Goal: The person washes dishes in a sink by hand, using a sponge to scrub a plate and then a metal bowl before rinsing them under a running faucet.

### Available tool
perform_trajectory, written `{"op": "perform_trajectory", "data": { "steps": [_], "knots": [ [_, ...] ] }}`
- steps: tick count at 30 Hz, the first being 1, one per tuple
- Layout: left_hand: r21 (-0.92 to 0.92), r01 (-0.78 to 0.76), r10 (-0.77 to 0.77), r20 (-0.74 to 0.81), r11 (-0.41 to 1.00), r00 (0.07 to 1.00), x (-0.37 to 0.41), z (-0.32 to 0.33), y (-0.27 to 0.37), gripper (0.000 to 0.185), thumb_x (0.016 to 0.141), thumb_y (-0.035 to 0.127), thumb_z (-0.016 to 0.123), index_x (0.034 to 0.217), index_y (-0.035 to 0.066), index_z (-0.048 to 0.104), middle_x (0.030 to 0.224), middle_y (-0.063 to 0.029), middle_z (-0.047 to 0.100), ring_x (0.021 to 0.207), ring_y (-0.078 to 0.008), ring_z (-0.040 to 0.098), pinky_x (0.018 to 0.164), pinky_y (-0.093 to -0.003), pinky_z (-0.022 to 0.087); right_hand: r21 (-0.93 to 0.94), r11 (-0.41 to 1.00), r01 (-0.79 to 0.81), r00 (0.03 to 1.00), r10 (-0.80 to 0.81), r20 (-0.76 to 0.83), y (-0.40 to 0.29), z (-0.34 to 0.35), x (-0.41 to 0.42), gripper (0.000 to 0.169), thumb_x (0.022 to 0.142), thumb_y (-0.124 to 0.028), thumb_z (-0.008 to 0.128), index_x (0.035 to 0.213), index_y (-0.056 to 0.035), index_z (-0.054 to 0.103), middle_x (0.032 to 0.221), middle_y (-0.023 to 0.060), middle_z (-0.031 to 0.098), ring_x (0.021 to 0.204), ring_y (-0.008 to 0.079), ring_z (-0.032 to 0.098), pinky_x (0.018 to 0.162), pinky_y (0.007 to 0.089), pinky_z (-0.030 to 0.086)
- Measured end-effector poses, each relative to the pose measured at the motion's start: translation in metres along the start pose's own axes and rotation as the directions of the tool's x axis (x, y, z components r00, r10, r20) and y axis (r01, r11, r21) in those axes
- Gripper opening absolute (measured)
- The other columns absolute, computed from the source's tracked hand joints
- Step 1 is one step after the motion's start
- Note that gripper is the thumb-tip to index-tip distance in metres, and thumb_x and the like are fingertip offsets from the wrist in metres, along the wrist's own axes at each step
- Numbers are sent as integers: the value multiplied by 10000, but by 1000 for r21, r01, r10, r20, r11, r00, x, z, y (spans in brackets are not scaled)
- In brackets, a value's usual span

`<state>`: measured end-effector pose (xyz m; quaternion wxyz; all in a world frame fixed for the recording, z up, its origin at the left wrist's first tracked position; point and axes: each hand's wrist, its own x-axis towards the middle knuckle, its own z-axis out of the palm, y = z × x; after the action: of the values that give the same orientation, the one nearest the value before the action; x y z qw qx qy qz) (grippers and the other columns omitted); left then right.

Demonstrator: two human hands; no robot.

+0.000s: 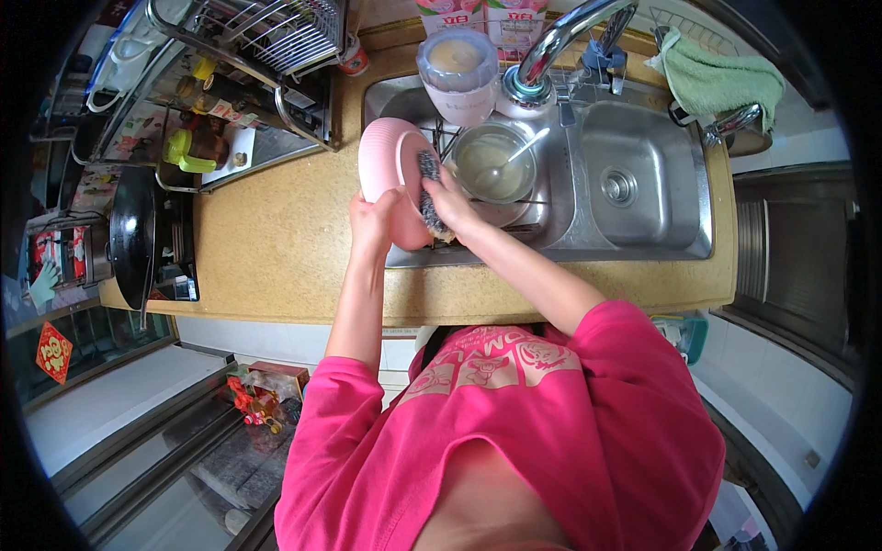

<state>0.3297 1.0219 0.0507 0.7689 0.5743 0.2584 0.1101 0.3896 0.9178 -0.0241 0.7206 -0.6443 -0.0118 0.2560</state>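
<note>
Tilted on its side over the left edge of the double sink, a pink ribbed bowl (pixel 393 158) is held by my left hand (pixel 374 219), the thumb on its face. My right hand (pixel 451 205) grips a dark grey scrubbing pad (pixel 432 193) and presses it against the bowl. Just right of my right hand, a metal pot (pixel 475 162) with cloudy liquid and a spoon (pixel 527 148) stands in the left basin. Behind the pot is a white container with a translucent lid (pixel 458 76).
A chrome faucet (pixel 561 41) arches over the sink's back. The right basin (pixel 641 179) has a drain strainer. A green towel (pixel 723 72) hangs at the back right. On the left are a metal dish rack (pixel 275 34), a counter (pixel 275 241) and a black wok (pixel 138 234).
</note>
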Motion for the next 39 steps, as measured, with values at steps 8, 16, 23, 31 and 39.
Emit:
{"op": "perform_trajectory", "data": {
  "steps": [8, 16, 23, 31, 39],
  "knots": [
    [-128, 35, -18, 127, 991, 992, -13, -2, -1, 258, 718, 23, 614, 958, -45, 549, 883, -103, 610, 759, -162, 600, 705, -276, 488, -418, 832, 365, 914, -406, -10, -44, -21, 33, 372, 868, -212, 464, 1226, -113, 441, 1258, 170, 409, 1162, 321, 404, 962, 368, 335],
    [-208, 47, -31, 77, 977, 997, 3, -15, -14, 253, 716, 3, 584, 958, -51, 533, 876, -98, 606, 749, -154, 601, 683, -252, 490, -418, 613, 670, 732, -640, 233, -72, 20, -12, 319, 811, -134, 548, 1127, -171, 557, 1172, 103, 495, 1077, 289, 481, 919, 342, 384],
    [-138, -36, 42, 42, 990, 998, -12, 3, 12, 276, 704, 18, 607, 963, -50, 541, 866, -103, 609, 727, -164, 596, 690, -274, 483, -406, 904, 135, 989, -145, 6, -29, -46, 66, 357, 882, -243, 476, 1174, -40, 489, 1024, 126, 605, 896, 170, 567, 790, 281, 429],
    [-126, -101, 87, -112, 987, 990, 18, 8, 8, 280, 700, 49, 619, 955, -41, 548, 818, -87, 604, 687, -145, 577, 638, -257, 455, -232, 939, 253, 957, -278, -83, -22, 7, -32, 417, 858, -153, 497, 1253, -58, 399, 1274, 146, 373, 1197, 252, 348, 992, 327, 272],
    [-184, -167, 130, -199, 969, 971, 8, 18, 7, 279, 707, 58, 610, 955, -52, 543, 848, -96, 599, 749, -158, 577, 685, -270, 452, 453, 885, -109, 955, 219, -199, -11, 3, -43, 473, 889, -224, 436, 1294, -30, 286, 1214, 142, 421, 1091, 218, 439, 916, 339, 368]
  ]
}}
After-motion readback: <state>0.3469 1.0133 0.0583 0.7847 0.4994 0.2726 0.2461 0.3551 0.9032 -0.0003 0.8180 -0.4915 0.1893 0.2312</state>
